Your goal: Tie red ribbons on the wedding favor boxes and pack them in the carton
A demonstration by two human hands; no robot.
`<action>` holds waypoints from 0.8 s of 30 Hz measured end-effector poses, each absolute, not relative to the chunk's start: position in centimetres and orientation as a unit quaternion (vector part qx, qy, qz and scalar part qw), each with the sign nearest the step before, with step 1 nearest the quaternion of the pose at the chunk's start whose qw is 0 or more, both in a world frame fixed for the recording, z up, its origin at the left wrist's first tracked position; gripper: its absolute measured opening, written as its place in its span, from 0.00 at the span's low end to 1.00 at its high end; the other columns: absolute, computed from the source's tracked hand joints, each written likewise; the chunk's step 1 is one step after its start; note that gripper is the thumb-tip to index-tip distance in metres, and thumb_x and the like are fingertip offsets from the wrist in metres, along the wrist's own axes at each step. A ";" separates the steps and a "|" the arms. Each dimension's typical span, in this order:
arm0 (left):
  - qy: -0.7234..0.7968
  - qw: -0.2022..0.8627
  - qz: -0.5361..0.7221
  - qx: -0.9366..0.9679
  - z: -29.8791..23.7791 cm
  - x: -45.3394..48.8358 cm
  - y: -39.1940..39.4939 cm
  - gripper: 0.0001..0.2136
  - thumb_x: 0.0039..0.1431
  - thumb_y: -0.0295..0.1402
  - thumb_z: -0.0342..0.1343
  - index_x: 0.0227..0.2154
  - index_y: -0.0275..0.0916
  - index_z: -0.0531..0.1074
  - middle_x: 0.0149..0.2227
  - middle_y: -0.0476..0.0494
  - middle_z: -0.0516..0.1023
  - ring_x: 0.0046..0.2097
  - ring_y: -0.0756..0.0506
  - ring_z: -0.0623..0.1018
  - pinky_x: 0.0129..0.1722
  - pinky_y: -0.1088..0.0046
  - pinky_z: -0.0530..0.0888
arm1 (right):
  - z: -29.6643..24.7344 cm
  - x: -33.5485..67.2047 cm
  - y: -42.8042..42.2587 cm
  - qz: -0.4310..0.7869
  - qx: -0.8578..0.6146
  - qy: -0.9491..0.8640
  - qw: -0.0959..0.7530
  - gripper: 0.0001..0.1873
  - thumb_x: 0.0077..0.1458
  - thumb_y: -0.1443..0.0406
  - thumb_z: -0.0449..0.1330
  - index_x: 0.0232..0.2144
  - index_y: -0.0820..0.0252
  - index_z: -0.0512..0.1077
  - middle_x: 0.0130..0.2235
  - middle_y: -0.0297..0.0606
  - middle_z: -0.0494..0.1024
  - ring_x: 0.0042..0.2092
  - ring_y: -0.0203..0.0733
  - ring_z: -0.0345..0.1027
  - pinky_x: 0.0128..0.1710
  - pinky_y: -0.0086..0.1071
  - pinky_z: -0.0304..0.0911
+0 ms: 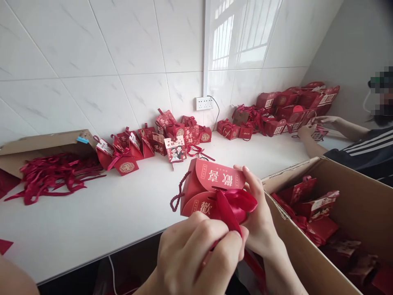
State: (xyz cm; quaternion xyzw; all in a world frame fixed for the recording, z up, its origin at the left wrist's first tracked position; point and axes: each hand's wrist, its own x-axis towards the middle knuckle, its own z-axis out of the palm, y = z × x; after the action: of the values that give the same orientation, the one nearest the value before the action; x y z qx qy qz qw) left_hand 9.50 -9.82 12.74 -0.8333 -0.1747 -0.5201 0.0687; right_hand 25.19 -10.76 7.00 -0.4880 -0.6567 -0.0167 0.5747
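A red gift box (199,176) with gold characters and a dark red twisted cord loop at its left end is held up in front of the table. Around its middle runs a red satin ribbon (242,200), looped at the top. My right hand (264,221) grips the box from its right side, fingers behind it. In front, my left hand (199,254) is closed, pinching the ribbon between thumb and fingers. A loose ribbon tail hangs below my hands.
A cardboard box of red ribbons (61,172) lies at left. Red gift boxes (127,164) line the wall; more are piled at far right (294,110). An open carton (362,196) holding red boxes stands right. A co-worker's hands (316,127) handle a box.
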 end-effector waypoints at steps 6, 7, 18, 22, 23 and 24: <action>-0.156 0.071 -0.516 -0.839 13.1 11.0 -9.6 0.07 0.48 0.22 0.63 0.29 0.36 0.71 0.24 0.52 0.74 0.25 0.53 0.73 0.24 0.77 0.72 | 6.9 26.7 -11.4 0.001 -0.510 -0.632 0.584 0.50 0.48 0.61 0.66 0.65 0.49 0.42 0.61 0.48 0.55 0.60 0.57 0.55 0.56 0.54 0.59; -0.151 0.070 -0.516 -0.841 13.1 11.3 -9.7 0.07 0.48 0.22 0.63 0.29 0.36 0.71 0.24 0.52 0.74 0.25 0.53 0.74 0.25 0.78 0.72 | 6.9 27.0 -11.6 0.000 -0.515 -0.628 0.584 0.50 0.48 0.61 0.66 0.65 0.48 0.42 0.61 0.47 0.54 0.60 0.58 0.55 0.56 0.55 0.59; -0.321 -0.082 -0.504 -0.798 10.5 17.2 3.6 0.07 0.55 0.33 0.56 0.24 0.39 0.68 0.24 0.52 0.73 0.26 0.51 0.72 0.28 0.75 0.71 | 5.9 31.5 -15.6 -0.009 -0.637 -0.462 0.617 0.53 0.37 0.59 0.70 0.62 0.51 0.50 0.59 0.44 0.62 0.58 0.57 0.59 0.55 0.49 0.62; -0.316 -0.219 -0.389 -0.837 4.9 22.5 5.8 0.07 0.55 0.36 0.54 0.25 0.39 0.68 0.28 0.47 0.75 0.33 0.46 0.76 0.34 0.69 0.73 | 5.1 33.6 -17.5 0.232 -0.545 -0.200 0.780 0.34 0.50 0.47 0.58 0.56 0.53 0.61 0.51 0.41 0.74 0.49 0.52 0.71 0.47 0.45 0.70; -0.273 -0.238 -0.381 -0.851 3.6 23.9 5.2 0.07 0.56 0.37 0.53 0.28 0.39 0.69 0.32 0.44 0.75 0.37 0.45 0.76 0.38 0.67 0.74 | 5.0 34.0 -18.0 0.296 -0.504 -0.156 0.796 0.31 0.51 0.45 0.55 0.53 0.54 0.65 0.48 0.41 0.77 0.47 0.52 0.73 0.45 0.45 0.71; -0.227 -0.254 -0.375 -0.862 2.5 25.1 4.3 0.08 0.57 0.38 0.52 0.32 0.39 0.70 0.36 0.42 0.75 0.42 0.43 0.76 0.42 0.66 0.74 | 5.0 34.3 -18.4 0.353 -0.464 -0.123 0.803 0.29 0.53 0.45 0.52 0.50 0.54 0.68 0.46 0.40 0.78 0.46 0.51 0.73 0.44 0.45 0.72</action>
State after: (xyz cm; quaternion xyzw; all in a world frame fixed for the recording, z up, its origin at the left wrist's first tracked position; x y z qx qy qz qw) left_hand 25.12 4.31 2.51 -0.8623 -0.2269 -0.3746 -0.2540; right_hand 34.34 -18.43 5.04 -0.4638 -0.1232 0.3528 0.8033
